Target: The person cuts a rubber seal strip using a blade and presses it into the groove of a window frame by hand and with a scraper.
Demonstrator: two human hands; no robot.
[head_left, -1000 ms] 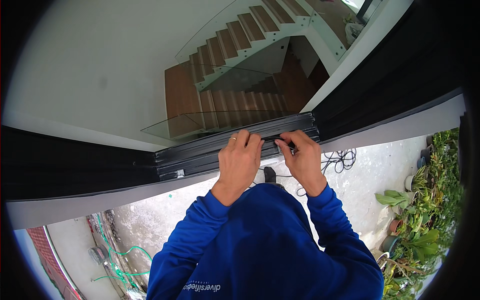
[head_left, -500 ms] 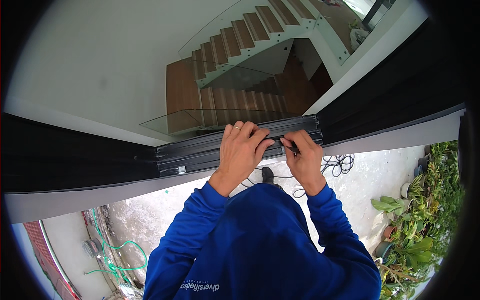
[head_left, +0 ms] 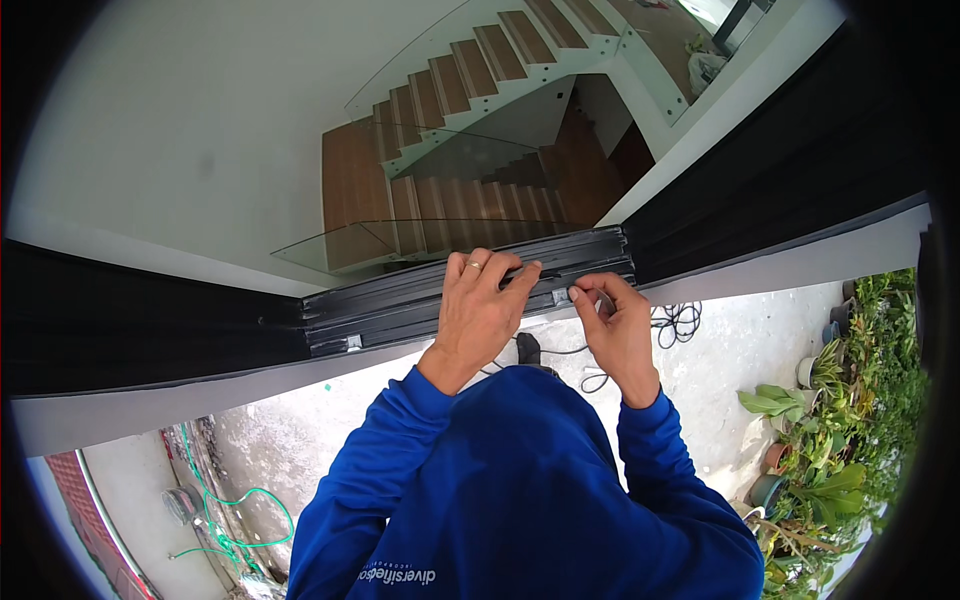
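Observation:
A black grooved window track (head_left: 400, 310) runs across in front of me, with a small silver metal clip (head_left: 354, 343) on its near edge at the left. My left hand (head_left: 475, 325) lies over the middle of the track, fingers bent onto its ridges and thumb pressed close to the index finger. To its right, beside a second silver clip (head_left: 560, 297), my right hand (head_left: 620, 335) is closed in a pinch at the near edge. Something thin and greyish shows partly between its fingers; its kind is hidden.
Beyond the opening, wooden stairs (head_left: 440, 85) with glass railings descend indoors. Black frame panels (head_left: 150, 310) flank the track. Outside below are concrete ground (head_left: 300, 420), a coiled black cable (head_left: 678, 322), a green hose (head_left: 265, 495) and potted plants (head_left: 830, 490) at the right.
My right hand has drawn back slightly toward me and right, away from my left hand, uncovering the silver clip. My left thumb has shifted up against the index finger.

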